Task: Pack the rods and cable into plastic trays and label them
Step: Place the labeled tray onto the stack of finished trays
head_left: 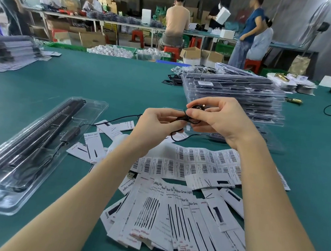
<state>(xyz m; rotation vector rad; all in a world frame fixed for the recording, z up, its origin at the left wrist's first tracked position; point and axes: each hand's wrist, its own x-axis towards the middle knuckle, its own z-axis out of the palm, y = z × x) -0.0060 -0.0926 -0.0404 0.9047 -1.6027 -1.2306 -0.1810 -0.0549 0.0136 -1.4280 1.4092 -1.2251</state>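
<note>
Hands (191, 119) pinching coiled cable (193, 116) above labels (187, 166), beside tray (26, 152).

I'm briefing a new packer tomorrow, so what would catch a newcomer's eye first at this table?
First, the two hands at centre: the left hand and right hand both pinch a coiled black cable above the green table. Below them spreads a fan of white Grow Light cards and a barcode label sheet. At left lies a clear plastic tray holding black rods; at right rises a stack of packed trays.
</note>
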